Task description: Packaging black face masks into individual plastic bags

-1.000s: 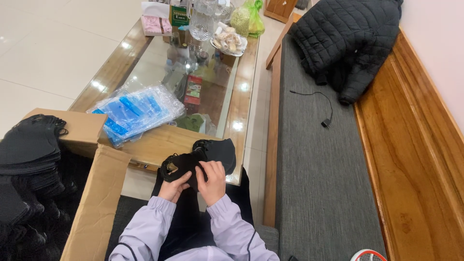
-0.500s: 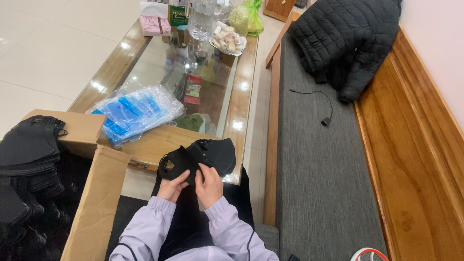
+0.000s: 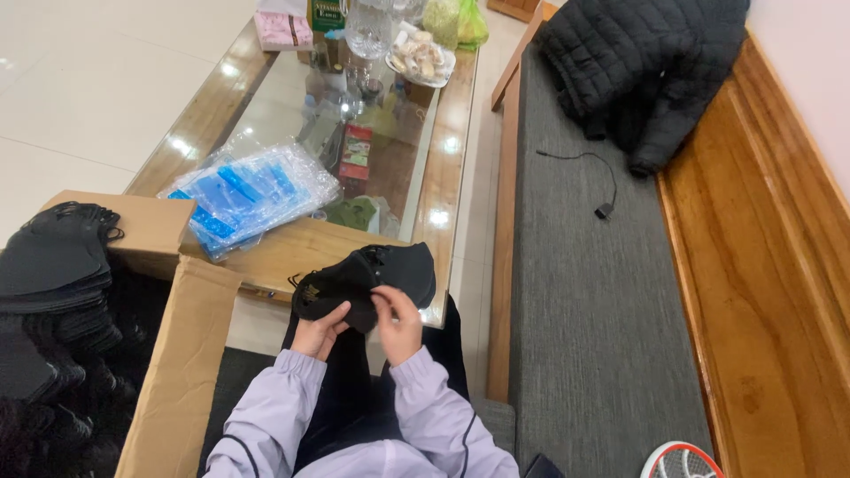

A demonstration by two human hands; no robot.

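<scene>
Glass-topped worktop [image 3: 266,106] stretched ahead. Both hands, left hand [image 3: 320,329] and right hand [image 3: 398,326], pinched a small stack of black face masks [image 3: 367,281] over the lap, near its edge, beside an open cardboard box [image 3: 177,354] holding more.

A box [image 3: 168,354] of masks [image 3: 53,265] stands left of the hands, the table [image 3: 452,115] lies ahead bearing bags [image 3: 248,190], and a jacket [image 3: 646,62] lies on the bench [image 3: 593,310] to the right.

Both hands, left hand [image 3: 320,331] and right hand [image 3: 400,326], pinch black masks [image 3: 367,279] beside a cardboard box [image 3: 181,354].
</scene>
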